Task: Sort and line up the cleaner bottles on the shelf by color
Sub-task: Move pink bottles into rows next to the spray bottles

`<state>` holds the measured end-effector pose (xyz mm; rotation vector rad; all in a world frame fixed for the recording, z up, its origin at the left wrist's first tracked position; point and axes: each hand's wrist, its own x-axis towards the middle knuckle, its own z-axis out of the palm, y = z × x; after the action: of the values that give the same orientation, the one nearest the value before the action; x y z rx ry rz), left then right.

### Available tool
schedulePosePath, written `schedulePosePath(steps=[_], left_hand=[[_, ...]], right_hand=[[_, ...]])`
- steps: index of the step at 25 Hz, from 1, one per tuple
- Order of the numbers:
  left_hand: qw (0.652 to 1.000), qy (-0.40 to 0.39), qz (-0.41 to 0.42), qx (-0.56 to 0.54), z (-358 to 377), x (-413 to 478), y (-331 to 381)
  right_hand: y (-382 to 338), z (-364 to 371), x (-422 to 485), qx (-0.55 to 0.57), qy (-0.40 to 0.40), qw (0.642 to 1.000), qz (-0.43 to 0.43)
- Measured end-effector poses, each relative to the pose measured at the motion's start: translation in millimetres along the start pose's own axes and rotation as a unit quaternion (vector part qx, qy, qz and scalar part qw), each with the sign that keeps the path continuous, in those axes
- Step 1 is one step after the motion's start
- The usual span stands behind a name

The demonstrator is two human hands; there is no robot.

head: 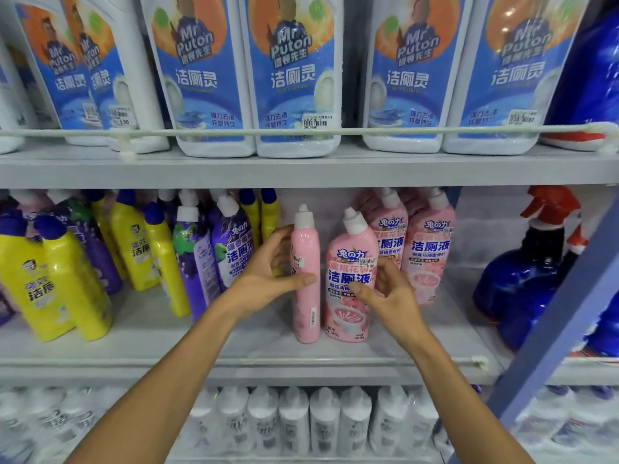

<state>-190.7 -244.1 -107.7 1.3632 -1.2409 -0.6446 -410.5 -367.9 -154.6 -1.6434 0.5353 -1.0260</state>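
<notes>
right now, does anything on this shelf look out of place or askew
The pink bottle in the left hand is turned side-on, while its neighbour faces front. Two yellow bottles stand behind the purple bottles, so colours are mixed.
</notes>
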Motion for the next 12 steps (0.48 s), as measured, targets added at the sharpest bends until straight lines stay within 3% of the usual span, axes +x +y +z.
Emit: schedulePosePath(steps=[5,10,12], left_hand=[[0.991,0.13,0.008,0.038,26.5,4.9,-4.0],[0.996,0.043,-0.073,0.039,10.4,-9.9,-30.0],[0.993,0.044,-0.083,0.064,8.4,-17.2,-40.9]], right_hand=[[-2.2,-14.8,6.3,-0.034,-0.045,0.998,0.003],[11.4,-11.6,-4.1,-0.094,-0.042,0.995,0.006],[10.4,-18.9,1.6,-0.087,-0.06,0.994,0.017]])
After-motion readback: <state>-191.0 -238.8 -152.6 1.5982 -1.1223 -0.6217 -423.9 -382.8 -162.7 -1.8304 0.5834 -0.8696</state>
